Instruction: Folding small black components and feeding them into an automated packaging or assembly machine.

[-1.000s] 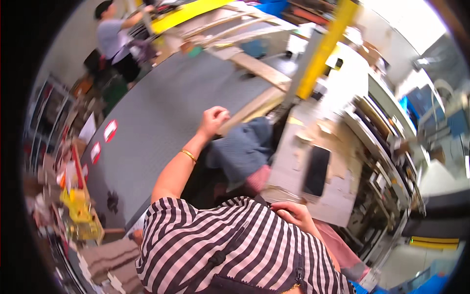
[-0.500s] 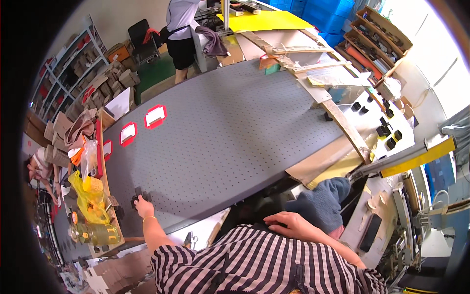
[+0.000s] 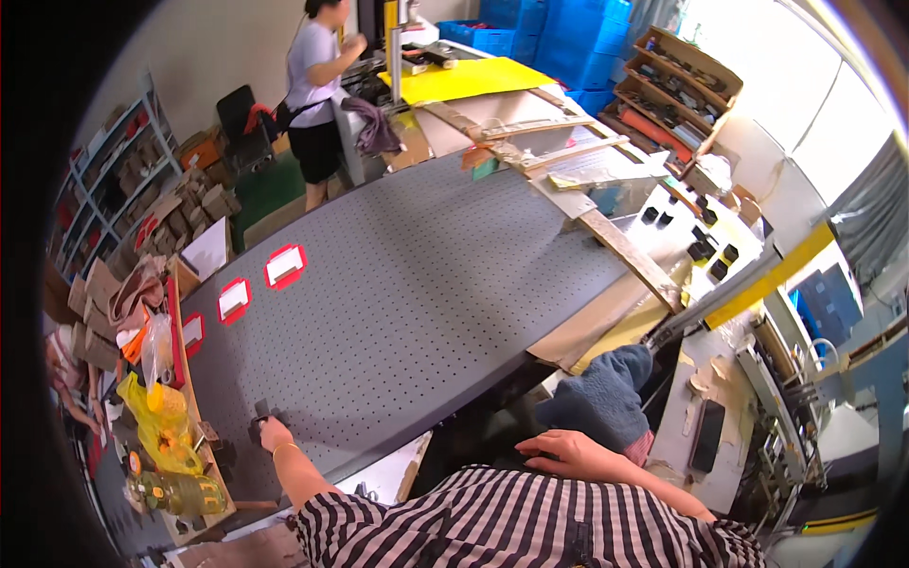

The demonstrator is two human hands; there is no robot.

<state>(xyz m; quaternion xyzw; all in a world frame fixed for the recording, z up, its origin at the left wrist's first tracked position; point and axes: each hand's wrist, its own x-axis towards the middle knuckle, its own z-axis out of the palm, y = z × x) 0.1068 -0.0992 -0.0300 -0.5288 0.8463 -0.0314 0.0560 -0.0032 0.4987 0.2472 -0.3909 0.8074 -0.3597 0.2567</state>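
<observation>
My left hand [image 3: 275, 434] reaches out to the near left part of the grey perforated table [image 3: 379, 303]. Its fingers are closed on a small black block [image 3: 261, 413], whose exact kind I cannot make out. In front of my striped top my right hand [image 3: 568, 452] lies loosely with fingers stretched out, holding nothing; a grey-blue cloth [image 3: 601, 398] is just beyond it. Along the table's left side are red sheets with white centres, among them one sheet [image 3: 233, 300] and another farther back [image 3: 285, 267].
A wooden ledge [image 3: 194, 393] with yellow bags and a bottle [image 3: 185, 492] borders the left side. At right stand a wooden frame [image 3: 630, 260], several black pieces [image 3: 703, 248] and a yellow-edged metal bar [image 3: 739, 284]. A co-worker [image 3: 317, 85] stands beyond the far side.
My view has tilted up and shifted, so the table sits lower and more to the left. The co-worker's raised hand now shows. My left hand stays closed on the black block.
</observation>
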